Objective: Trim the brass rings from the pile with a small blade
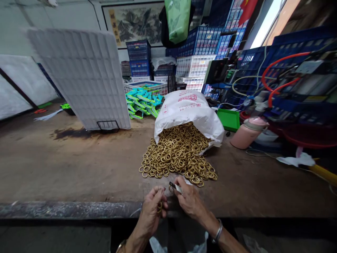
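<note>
My left hand (154, 205) is closed around gold-coloured metal rings (159, 207), which show between its curled fingers. My right hand (191, 198) grips a small tool (178, 188) with a pale body and a dark, flat end; its exact kind is unclear. Close to the dark end is a single ring (170, 188), partly hidden by fingers. The two hands are apart, near the table's front edge. Just beyond them, a large heap of gold rings (176, 158) spills from the mouth of a white woven sack (186, 109) lying on its side.
A tall, pale ribbed panel (81, 77) stands at left on the brown table (79, 168). Bright green and blue plastic parts (144, 100) lie behind. To the right are a green tray (228, 119), a pink flask (247, 133) and a machine with orange hoses (271, 77).
</note>
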Demonstrator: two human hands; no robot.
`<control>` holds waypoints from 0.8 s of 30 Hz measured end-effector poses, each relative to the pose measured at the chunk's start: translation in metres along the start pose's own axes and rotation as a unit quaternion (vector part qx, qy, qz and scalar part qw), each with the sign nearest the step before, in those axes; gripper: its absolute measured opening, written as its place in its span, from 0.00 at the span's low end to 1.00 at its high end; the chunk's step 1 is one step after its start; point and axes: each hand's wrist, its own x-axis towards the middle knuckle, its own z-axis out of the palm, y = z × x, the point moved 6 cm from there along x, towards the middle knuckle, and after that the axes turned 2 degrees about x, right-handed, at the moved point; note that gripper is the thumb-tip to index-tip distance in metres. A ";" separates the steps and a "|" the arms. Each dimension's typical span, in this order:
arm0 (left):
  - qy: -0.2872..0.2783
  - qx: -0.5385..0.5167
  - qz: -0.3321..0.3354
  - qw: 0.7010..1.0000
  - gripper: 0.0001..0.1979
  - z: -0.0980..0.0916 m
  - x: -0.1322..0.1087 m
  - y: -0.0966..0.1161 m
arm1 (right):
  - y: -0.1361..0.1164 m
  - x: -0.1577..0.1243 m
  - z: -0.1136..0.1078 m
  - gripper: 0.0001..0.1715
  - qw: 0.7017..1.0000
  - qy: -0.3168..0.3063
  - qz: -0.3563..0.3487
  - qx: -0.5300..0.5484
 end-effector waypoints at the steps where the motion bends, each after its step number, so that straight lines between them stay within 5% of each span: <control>1: -0.001 0.014 0.009 1.000 0.15 0.001 0.000 0.000 | -0.005 -0.002 0.002 0.08 1.000 -0.005 -0.011 0.022; 6: 0.002 0.068 0.018 0.998 0.17 -0.002 0.002 -0.002 | -0.019 -0.003 0.009 0.04 0.990 -0.036 -0.004 0.137; 11: 0.015 0.130 0.021 0.991 0.18 -0.005 0.003 -0.002 | -0.014 0.003 0.012 0.12 0.977 -0.045 0.067 0.197; 18: -0.050 0.127 -0.009 0.991 0.18 0.002 -0.001 -0.006 | -0.018 0.004 0.011 0.12 0.977 -0.042 0.066 0.199; 24: -0.047 0.086 -0.012 0.995 0.17 0.004 -0.005 -0.003 | -0.005 0.002 0.013 0.11 0.988 -0.019 0.074 0.136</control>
